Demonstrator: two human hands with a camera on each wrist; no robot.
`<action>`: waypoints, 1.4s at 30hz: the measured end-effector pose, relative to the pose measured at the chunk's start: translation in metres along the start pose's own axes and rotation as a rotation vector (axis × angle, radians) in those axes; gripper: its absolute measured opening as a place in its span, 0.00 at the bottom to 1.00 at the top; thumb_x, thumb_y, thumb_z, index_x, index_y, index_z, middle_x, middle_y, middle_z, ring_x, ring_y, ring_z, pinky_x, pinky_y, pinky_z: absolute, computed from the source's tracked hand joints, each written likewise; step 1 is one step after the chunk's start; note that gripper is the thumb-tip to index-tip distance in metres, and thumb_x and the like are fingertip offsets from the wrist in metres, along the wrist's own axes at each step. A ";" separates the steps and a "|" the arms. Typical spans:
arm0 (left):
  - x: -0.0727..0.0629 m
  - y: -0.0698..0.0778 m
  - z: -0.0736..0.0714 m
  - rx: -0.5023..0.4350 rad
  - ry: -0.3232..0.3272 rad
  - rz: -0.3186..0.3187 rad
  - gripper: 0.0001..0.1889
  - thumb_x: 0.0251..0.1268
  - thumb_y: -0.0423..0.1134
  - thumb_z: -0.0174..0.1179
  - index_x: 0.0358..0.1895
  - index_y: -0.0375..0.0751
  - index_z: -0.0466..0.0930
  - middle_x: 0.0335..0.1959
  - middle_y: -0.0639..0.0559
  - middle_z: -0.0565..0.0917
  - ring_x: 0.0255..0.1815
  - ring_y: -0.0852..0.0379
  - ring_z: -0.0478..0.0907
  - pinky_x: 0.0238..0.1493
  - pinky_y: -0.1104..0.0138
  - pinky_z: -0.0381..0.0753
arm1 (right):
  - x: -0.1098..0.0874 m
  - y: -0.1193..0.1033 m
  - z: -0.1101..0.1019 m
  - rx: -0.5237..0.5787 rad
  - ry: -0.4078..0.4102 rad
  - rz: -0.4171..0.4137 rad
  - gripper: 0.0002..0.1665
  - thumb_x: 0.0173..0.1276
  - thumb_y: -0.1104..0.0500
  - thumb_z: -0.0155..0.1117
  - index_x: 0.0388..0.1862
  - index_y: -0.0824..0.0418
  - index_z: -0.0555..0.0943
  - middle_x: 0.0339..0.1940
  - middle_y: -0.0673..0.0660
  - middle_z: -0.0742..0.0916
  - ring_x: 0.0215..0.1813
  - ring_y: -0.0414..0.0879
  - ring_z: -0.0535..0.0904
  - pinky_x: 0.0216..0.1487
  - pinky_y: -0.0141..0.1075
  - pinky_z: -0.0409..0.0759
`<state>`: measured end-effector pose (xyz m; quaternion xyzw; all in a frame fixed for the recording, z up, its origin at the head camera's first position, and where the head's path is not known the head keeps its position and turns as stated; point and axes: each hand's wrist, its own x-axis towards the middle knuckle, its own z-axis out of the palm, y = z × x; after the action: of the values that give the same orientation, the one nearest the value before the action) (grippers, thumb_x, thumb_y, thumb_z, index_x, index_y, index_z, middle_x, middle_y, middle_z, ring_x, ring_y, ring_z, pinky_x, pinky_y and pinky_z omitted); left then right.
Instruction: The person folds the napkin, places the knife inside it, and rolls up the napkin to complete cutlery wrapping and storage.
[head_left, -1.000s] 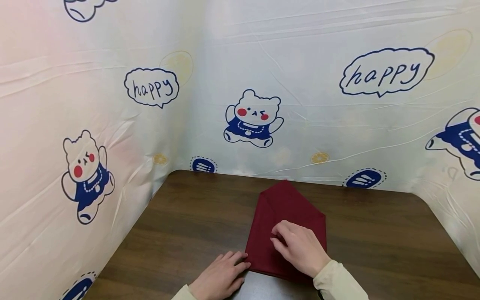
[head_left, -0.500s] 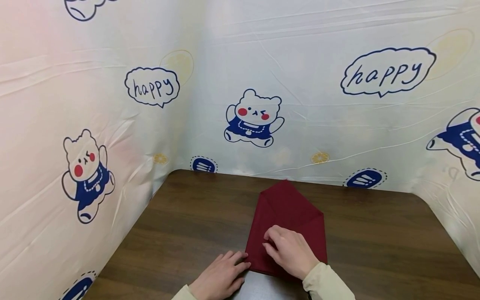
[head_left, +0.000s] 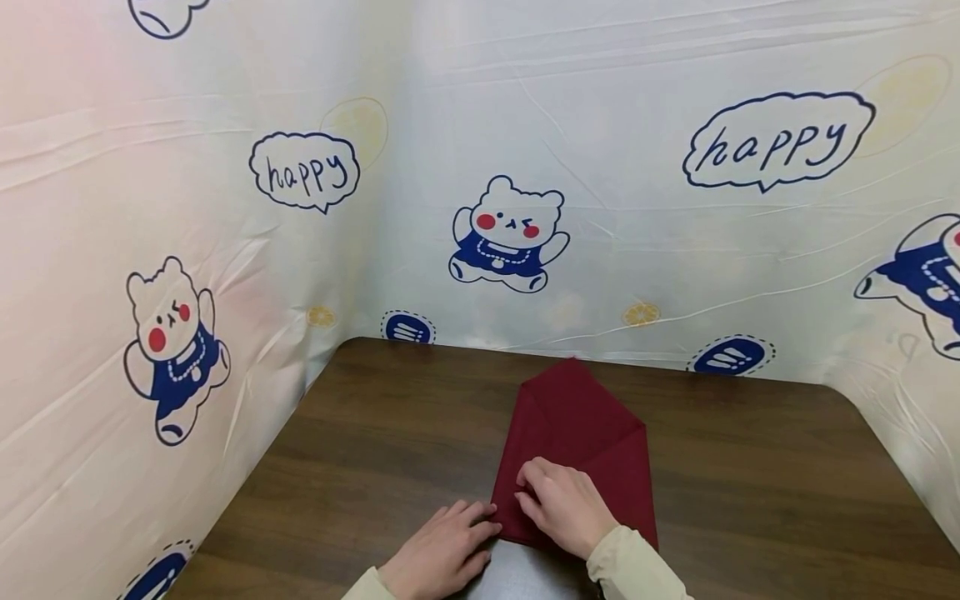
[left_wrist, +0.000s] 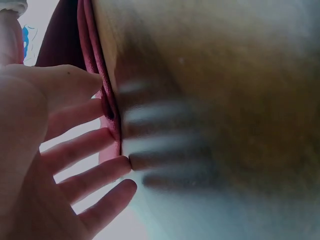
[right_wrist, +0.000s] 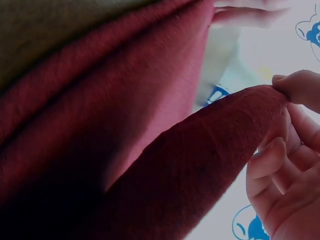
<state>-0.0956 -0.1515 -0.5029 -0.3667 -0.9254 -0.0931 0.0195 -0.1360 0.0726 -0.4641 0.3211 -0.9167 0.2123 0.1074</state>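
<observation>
- The dark red cloth [head_left: 573, 429] lay folded on the table, its pointed end reaching toward the far edge and its straight near edge toward the person.
- On top of the cloth, a flap [right_wrist: 200, 145] of it rose off the lower layers and ran up to the right hand [head_left: 567, 506].
- The right hand, above the cloth's near part, pinched the tip of that flap between thumb and forefinger, the other fingers curled.
- At the cloth's near left corner, the left hand [head_left: 442, 552] rested with its fingers [left_wrist: 82, 148] extended and spread, some tips touching the layered edge, gripping nothing.
- Pale sleeves [head_left: 636, 567] covered both wrists, on the near side of the cloth.
- Around and under the cloth spread the brown wood-grain table [head_left: 360, 433].
- Beyond the cloth hung a pale sheet [head_left: 630, 225] printed with bears and "happy" bubbles.
</observation>
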 end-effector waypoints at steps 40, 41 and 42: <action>0.032 -0.001 0.002 -0.449 0.098 -0.236 0.04 0.65 0.42 0.62 0.33 0.50 0.83 0.26 0.65 0.75 0.27 0.73 0.69 0.29 0.77 0.71 | -0.011 -0.007 0.023 0.059 -0.188 0.034 0.08 0.57 0.59 0.71 0.27 0.51 0.79 0.24 0.43 0.78 0.24 0.33 0.71 0.25 0.28 0.70; 0.032 -0.002 0.003 -0.456 0.095 -0.243 0.04 0.65 0.42 0.62 0.33 0.50 0.83 0.26 0.65 0.75 0.27 0.73 0.69 0.29 0.77 0.71 | -0.012 -0.007 0.022 0.072 -0.195 0.029 0.07 0.57 0.60 0.71 0.27 0.51 0.80 0.24 0.43 0.79 0.25 0.33 0.72 0.26 0.28 0.71; 0.033 -0.002 0.003 -0.463 0.091 -0.251 0.04 0.64 0.43 0.62 0.33 0.49 0.83 0.25 0.65 0.75 0.27 0.73 0.69 0.29 0.77 0.71 | -0.012 -0.006 0.020 0.087 -0.201 0.023 0.06 0.58 0.60 0.71 0.28 0.51 0.81 0.25 0.43 0.79 0.25 0.33 0.73 0.26 0.28 0.72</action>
<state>-0.1205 -0.1300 -0.5028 -0.2392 -0.9160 -0.3201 -0.0351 -0.1240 0.0653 -0.4838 0.3345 -0.9165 0.2196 -0.0017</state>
